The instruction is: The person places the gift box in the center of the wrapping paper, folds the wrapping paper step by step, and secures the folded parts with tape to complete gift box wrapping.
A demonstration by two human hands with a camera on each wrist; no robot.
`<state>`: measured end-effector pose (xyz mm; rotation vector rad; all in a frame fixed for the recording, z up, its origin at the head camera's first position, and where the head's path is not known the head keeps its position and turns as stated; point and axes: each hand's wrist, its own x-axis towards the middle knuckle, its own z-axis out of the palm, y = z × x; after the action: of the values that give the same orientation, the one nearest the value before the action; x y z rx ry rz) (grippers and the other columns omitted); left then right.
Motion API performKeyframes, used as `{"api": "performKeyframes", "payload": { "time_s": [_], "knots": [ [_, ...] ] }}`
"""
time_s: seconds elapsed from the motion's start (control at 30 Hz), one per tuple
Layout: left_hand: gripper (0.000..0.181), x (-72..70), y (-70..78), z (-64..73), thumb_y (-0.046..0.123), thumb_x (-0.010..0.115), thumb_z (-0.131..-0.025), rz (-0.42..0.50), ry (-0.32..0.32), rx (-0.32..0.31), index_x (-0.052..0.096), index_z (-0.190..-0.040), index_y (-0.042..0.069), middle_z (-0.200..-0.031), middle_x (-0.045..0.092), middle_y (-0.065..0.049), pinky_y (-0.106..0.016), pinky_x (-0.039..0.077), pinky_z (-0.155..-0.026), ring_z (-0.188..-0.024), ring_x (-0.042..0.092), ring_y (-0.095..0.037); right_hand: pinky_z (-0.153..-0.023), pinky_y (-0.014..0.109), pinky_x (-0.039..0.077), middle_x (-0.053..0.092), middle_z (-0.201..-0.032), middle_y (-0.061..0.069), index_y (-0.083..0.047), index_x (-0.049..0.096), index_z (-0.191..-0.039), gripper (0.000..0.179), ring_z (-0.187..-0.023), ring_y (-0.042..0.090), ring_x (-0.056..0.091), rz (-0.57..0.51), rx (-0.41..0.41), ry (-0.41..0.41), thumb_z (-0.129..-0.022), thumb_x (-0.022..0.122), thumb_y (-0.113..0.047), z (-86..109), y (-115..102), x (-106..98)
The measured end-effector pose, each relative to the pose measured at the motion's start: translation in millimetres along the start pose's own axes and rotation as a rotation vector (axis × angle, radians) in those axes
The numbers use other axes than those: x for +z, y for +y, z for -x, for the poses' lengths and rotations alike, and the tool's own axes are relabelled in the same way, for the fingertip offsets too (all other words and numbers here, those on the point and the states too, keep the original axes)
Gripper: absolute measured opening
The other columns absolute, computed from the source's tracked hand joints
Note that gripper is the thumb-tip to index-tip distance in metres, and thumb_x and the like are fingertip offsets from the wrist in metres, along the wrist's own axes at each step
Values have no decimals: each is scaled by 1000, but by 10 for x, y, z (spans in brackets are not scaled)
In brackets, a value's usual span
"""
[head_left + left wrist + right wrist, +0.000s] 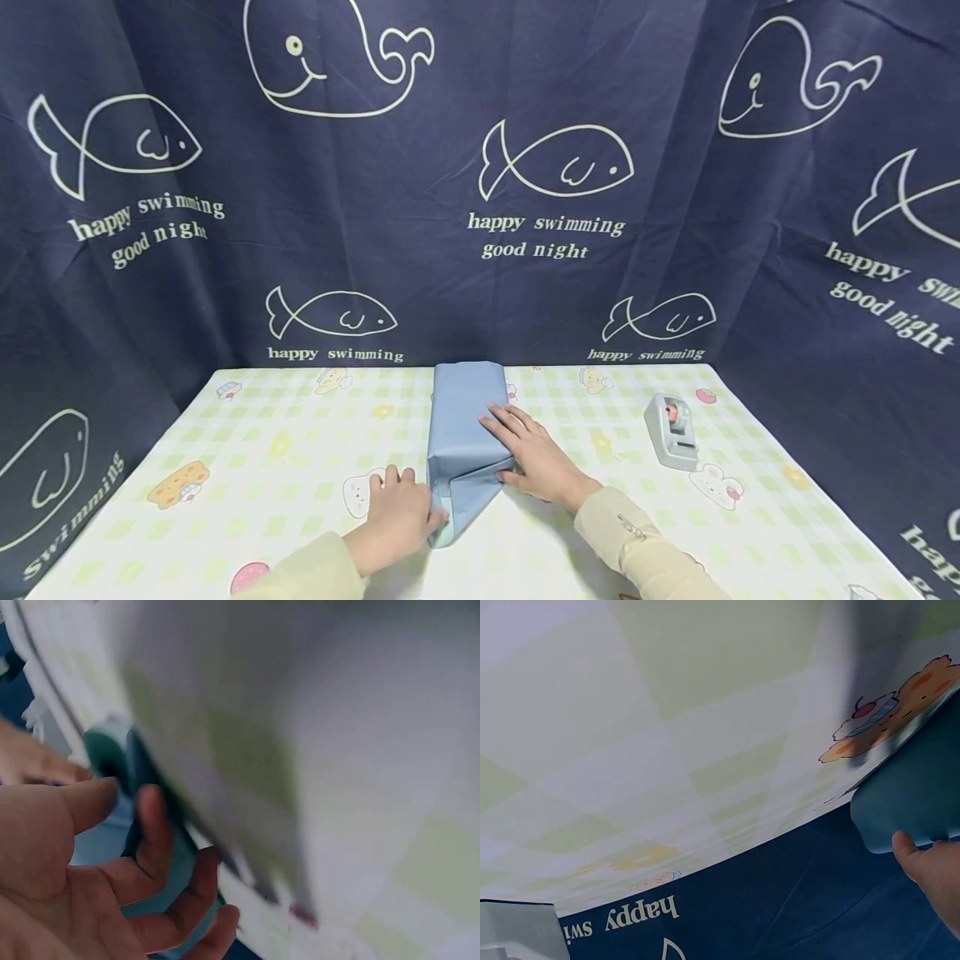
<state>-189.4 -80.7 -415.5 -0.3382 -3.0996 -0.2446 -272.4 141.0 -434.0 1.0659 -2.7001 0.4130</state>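
A package wrapped in blue paper [468, 417] lies lengthwise on the table, its near end folded into a slanting flap with a pale green inner side showing. Beside the near left corner is my left hand [399, 510], its thumb at the flap's pale edge. In the left wrist view the fingers of my left hand [142, 877] are loosely bent in front of the blue-green paper [184, 862]. My right hand [542, 457] rests on the package's right side, fingers spread over the top and thumb by the near fold.
A grey tape dispenser [672, 433] with a reddish core stands on the right of the table. The checked tablecloth [255, 500] has cartoon prints. Behind it hangs a dark blue curtain [420, 250] with fish and whale drawings.
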Motion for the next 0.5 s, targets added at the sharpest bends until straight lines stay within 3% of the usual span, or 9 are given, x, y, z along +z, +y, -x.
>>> {"api": "performKeyframes", "payload": {
  "time_s": [0.07, 0.17, 0.3, 0.4, 0.5],
  "knots": [
    [43, -70, -20, -22, 45, 54, -86, 11, 6, -28, 58, -65, 8, -73, 48, -7, -46, 32, -72, -78, 42, -27, -105, 54, 28, 20, -153, 3, -22, 26, -145, 82, -140, 29, 18, 0, 1, -1, -78, 72, -29, -1, -2, 2],
    [43, -146, -63, -69, 42, 46, -92, 20, 76, -59, 59, -73, 5, -75, 50, -9, -48, 34, -74, -79, 46, -30, -105, 54, 27, 20, -153, 3, -21, 26, -145, 82, -140, 29, 18, -3, 1, -1, -78, 72, -29, 0, -2, 3],
    [17, -156, -163, -144, 19, 56, -88, 3, 212, -25, 56, -94, 3, -91, 55, -14, -48, 37, -75, -91, 49, -35, -106, 53, 27, 20, -153, 3, -21, 26, -145, 82, -140, 29, 18, -4, -3, 0, -78, 72, -29, -2, -1, 4],
    [39, -127, -256, -215, 8, 64, -80, -14, 287, 34, 51, -116, 2, -113, 54, -18, -50, 40, -82, -108, 47, -40, -106, 53, 27, 20, -153, 3, -21, 25, -145, 82, -140, 29, 18, 0, -4, 2, -78, 71, -29, -1, 1, 2],
    [71, -91, -348, -300, 8, 75, -70, 6, 294, 96, 41, -132, 2, -132, 45, -21, -54, 38, -92, -124, 38, -43, -106, 53, 27, 20, -153, 3, -21, 25, -145, 82, -140, 29, 18, 2, -4, 2, -78, 71, -29, 0, 2, 5]
  ]
}}
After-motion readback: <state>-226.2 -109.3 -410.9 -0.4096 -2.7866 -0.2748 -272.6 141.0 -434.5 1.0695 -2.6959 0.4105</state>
